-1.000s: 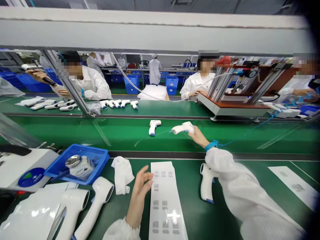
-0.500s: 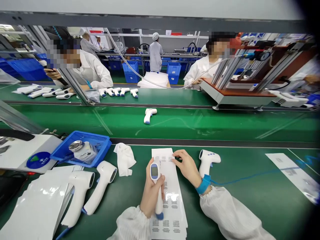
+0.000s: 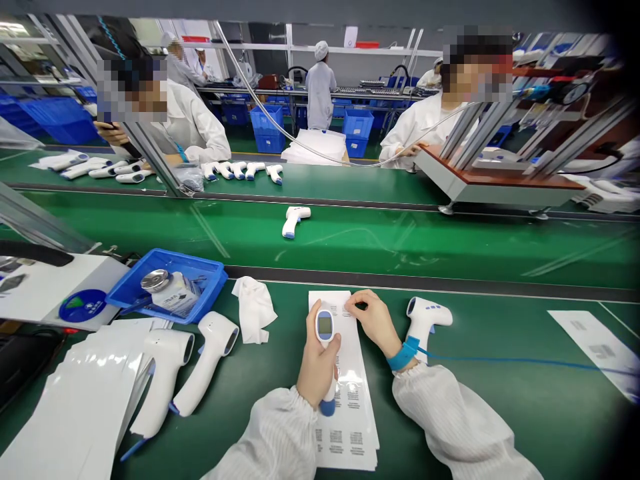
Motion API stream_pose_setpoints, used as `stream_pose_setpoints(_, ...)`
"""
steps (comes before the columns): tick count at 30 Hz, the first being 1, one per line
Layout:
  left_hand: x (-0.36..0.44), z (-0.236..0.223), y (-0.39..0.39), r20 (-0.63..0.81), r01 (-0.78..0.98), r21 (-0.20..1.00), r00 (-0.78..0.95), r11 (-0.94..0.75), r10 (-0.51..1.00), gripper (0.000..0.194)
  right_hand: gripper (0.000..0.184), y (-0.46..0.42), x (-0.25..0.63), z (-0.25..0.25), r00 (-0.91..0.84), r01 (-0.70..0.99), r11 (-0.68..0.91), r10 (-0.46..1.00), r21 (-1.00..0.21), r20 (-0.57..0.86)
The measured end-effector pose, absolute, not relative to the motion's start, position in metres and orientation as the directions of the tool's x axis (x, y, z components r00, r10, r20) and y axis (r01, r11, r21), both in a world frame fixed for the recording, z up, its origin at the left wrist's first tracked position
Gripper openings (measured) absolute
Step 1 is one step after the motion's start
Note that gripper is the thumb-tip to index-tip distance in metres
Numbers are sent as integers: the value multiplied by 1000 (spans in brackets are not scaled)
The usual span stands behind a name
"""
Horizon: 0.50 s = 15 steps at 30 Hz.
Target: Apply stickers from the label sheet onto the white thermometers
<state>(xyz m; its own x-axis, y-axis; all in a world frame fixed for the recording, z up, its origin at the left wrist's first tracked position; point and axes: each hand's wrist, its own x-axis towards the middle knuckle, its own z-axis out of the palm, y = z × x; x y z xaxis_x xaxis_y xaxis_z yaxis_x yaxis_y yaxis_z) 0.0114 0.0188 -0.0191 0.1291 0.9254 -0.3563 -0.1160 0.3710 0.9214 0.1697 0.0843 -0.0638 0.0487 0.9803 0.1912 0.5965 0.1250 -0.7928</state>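
My left hand (image 3: pixel 316 367) is wrapped round a white infrared thermometer (image 3: pixel 325 325), its small screen facing up and its blue-tipped handle end pointing toward me. Beneath it lies a stack of white label sheets (image 3: pixel 353 380) printed with small dark text blocks. At the upper right edge of the top sheet, my right hand (image 3: pixel 376 325) pinches with thumb and forefinger; whether a single label is between the fingertips is too small to see. A blue wrist strap (image 3: pixel 404 355) circles my right wrist. Just beyond that wrist lies another white thermometer (image 3: pixel 425 318).
Two white thermometer housings (image 3: pixel 207 363) lie at left beside glossy white sheets (image 3: pixel 70 407). Behind them are a blue tray (image 3: pixel 217 293) with a metal-capped bottle and a crumpled white cloth (image 3: pixel 253 310). One thermometer (image 3: pixel 295 221) sits on the green belt (image 3: pixel 400 247). Co-workers sit across.
The camera view has shifted slightly. My left hand with the thermometer is a little higher over the sheets. My right hand stays at the sheet's edge, its fingertips drawn closer together.
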Motion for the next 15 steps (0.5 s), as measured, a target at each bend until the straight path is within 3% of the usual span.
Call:
stream_pose_setpoints(5,11,-20,19,-316,-143,931,141,335,938,69,10,54,165,-43,-170,625,310,950,-717,262)
stream_pose_setpoints(7,9,-21,18,-306,-177,928,137,327,942,71,11,35,165,-34,-273,565,354,933,-745,236)
stream_pose_setpoints(11,7,-23,17,-232,-200,948,96,247,968,65,11,15,163,-10,-325,317,88,946,-944,-21)
stream_pose_setpoints(15,7,-26,20,-178,-183,963,130,200,975,59,11,29,155,16,-373,223,87,928,-971,-3)
